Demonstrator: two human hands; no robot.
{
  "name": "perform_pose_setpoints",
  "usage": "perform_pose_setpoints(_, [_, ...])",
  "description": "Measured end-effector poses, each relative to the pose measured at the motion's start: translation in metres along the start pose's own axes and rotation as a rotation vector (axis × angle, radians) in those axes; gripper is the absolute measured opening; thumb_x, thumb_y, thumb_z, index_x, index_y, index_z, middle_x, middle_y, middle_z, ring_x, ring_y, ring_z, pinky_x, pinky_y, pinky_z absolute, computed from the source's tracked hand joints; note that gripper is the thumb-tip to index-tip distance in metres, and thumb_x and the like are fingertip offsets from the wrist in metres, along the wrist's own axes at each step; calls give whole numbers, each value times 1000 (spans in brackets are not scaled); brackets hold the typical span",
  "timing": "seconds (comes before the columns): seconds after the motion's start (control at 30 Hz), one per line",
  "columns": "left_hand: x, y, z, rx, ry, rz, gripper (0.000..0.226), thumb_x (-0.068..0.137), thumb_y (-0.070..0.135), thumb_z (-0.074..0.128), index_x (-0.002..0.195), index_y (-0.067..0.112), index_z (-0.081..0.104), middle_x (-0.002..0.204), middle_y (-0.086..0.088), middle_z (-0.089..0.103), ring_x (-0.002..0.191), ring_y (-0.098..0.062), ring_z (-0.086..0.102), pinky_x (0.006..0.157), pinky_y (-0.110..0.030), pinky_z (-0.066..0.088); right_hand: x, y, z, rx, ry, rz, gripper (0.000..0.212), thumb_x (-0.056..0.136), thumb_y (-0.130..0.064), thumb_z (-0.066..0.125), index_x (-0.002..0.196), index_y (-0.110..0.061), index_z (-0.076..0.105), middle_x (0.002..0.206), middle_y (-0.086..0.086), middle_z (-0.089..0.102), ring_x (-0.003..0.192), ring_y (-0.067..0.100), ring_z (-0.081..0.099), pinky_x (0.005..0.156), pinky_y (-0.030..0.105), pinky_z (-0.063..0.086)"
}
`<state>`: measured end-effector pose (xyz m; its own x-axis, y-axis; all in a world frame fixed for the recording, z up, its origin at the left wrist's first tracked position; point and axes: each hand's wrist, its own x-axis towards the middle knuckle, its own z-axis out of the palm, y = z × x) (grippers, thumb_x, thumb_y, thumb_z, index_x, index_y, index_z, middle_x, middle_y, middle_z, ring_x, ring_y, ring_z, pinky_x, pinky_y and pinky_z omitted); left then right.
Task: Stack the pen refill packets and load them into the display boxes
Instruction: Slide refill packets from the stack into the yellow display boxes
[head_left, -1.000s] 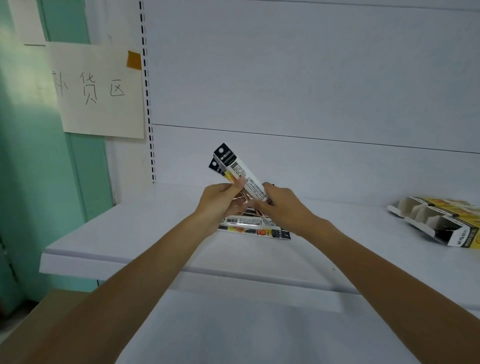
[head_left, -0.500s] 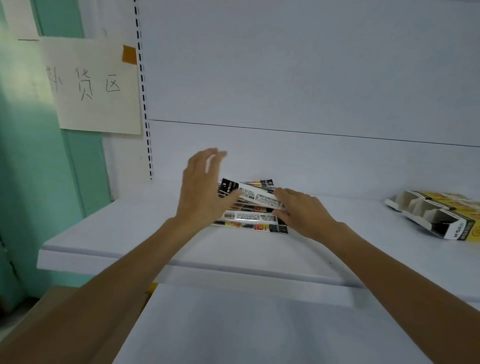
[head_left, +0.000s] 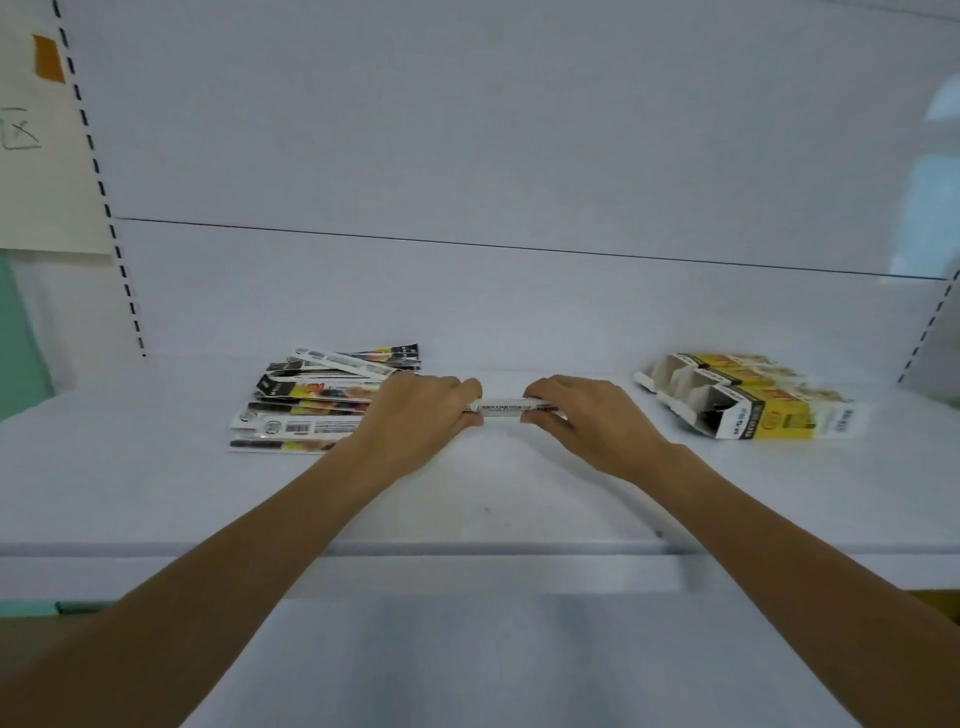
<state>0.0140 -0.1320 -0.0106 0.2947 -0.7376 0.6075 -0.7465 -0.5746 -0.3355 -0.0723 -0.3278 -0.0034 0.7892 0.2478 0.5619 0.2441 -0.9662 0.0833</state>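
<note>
A small stack of pen refill packets (head_left: 503, 409) stands on edge on the white shelf (head_left: 467, 499), gripped at both ends. My left hand (head_left: 415, 421) holds its left end and my right hand (head_left: 587, 421) holds its right end, fingers curled over the top. Only the middle strip of the held stack shows between the hands. A loose pile of refill packets (head_left: 311, 400) lies flat just left of my left hand. The yellow and white display boxes (head_left: 743, 405) lie on their side at the right, open compartments facing left.
A white back panel (head_left: 493, 156) rises behind the shelf, with slotted uprights at left and right. A paper sign (head_left: 36, 156) with orange tape hangs at upper left. A lower shelf (head_left: 467, 665) juts out under my forearms.
The hands left the pile and now hold a small stack on edge at mid-shelf, right of the pile. The camera view shifted right and closer.
</note>
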Motion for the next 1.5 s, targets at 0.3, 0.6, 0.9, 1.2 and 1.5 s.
perform_pose_setpoints(0.3, [69, 91, 23, -103, -150, -60, 32, 94, 9, 35, 124, 15, 42, 104, -7, 55, 90, -30, 55, 69, -34, 34, -58, 99, -30, -66, -60, -29, 45, 92, -45, 39, 113, -12, 60, 102, 6, 66, 93, 23, 60, 65, 31, 43])
perform_pose_setpoints(0.6, [105, 137, 26, -158, -150, -287, 50, 94, 53, 16, 114, 20, 49, 83, 3, 45, 70, -19, 45, 66, -29, 31, -126, 239, -65, -200, -109, 269, 84, 78, -74, 5, 141, -28, 37, 150, -3, 33, 138, 22, 25, 112, 51, 12])
perform_pose_setpoints(0.9, [125, 167, 33, -170, -148, -404, 35, 98, 38, 33, 126, 26, 51, 87, 2, 44, 77, -18, 43, 79, -31, 34, -169, 279, -59, 35, -203, 362, 51, 94, -48, 38, 143, -36, 29, 152, -3, 28, 140, 17, 17, 108, 42, 30])
perform_pose_setpoints(1.2, [128, 179, 34, -183, -201, -346, 52, 92, 45, 20, 133, 29, 49, 87, 2, 44, 74, -17, 39, 72, -30, 29, -168, 282, -55, 20, -166, 348, 46, 97, -41, 33, 142, -33, 33, 149, -2, 33, 138, 19, 21, 102, 45, 38])
perform_pose_setpoints(1.5, [142, 198, 34, -273, -314, -385, 39, 100, 35, 29, 138, 34, 40, 106, -3, 50, 84, -15, 35, 75, -27, 25, -168, 283, -52, -5, -133, 286, 42, 99, -41, 28, 138, -34, 39, 145, -3, 41, 133, 21, 30, 96, 46, 43])
